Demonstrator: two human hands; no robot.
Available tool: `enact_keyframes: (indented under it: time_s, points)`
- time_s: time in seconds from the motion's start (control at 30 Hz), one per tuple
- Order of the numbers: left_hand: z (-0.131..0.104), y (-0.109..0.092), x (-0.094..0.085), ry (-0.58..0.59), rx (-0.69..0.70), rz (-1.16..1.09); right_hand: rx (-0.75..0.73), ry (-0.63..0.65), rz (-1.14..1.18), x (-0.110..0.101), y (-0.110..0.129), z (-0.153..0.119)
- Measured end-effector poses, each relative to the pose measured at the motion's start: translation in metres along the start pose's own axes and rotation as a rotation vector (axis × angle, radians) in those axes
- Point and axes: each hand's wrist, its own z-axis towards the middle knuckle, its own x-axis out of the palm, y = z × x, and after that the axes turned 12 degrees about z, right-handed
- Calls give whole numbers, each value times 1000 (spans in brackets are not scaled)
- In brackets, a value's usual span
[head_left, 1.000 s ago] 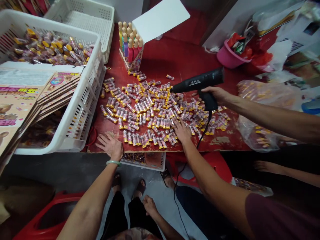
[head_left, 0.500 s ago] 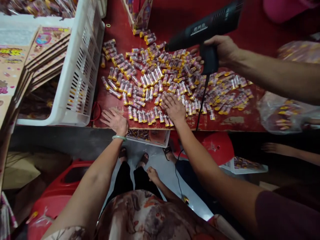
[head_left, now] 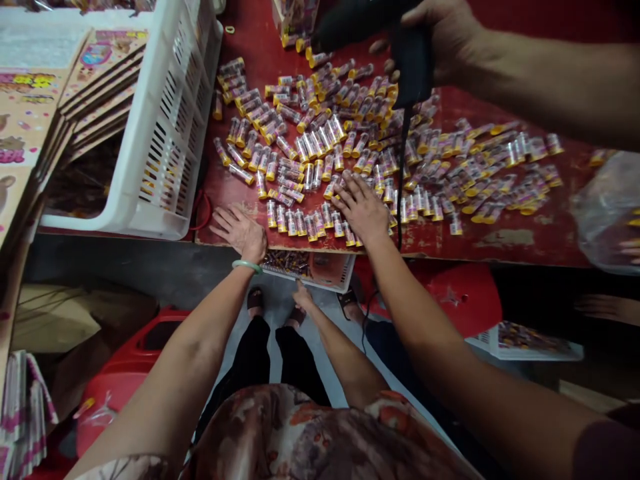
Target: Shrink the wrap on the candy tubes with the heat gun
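Observation:
My left hand (head_left: 242,233) lies flat with fingers spread on the front edge of the red table (head_left: 235,200), a pale green bangle on its wrist. Left of the small clear tubes with yellow ends (head_left: 311,224), it holds nothing. Below the table edge, my right hand (head_left: 303,298) hangs near a low white basket (head_left: 345,275); one finger looks stretched out, and nothing shows in it. A co-worker's left hand (head_left: 365,207) rests beside the tubes. This person's other hand (head_left: 445,30) grips a dark heat gun (head_left: 413,63) above them.
A white slotted basket (head_left: 173,153) with folded printed cardboard (head_left: 103,100) stands at the left. Printed packaging (head_left: 295,17) is at the back. A red stool (head_left: 463,297) stands under the table. At right lies a clear plastic bag (head_left: 603,207). The heat gun's cord (head_left: 403,173) hangs over the table.
The view has shifted. My right hand has risen towards the table edge, while my left hand stays on the table. The co-worker's heat gun has moved towards the back of the table.

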Motion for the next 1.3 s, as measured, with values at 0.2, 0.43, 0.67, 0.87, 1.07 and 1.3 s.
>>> enact_keyframes:
  time_s: [0.2, 0.43, 0.67, 0.87, 1.07, 1.3]
  points:
    - [-3, 1, 0, -8, -11, -80, 23, -12, 26, 4, 0, -5]
    - [-5, 5, 5, -72, -2, -114, 160, 106, 52, -1, -10, -17]
    - [-6, 5, 7, -109, 14, -90, 159, 108, 74, 0, -8, -17]
    - [-5, 8, 7, -94, 49, -90, 310, 207, 82, 12, -14, -23]
    - [-2, 17, 14, -94, 191, -121, 423, 186, 78, 18, -37, -35]
    - [-5, 21, 17, -90, 251, -207, 325, 166, 79, 17, -48, -31]
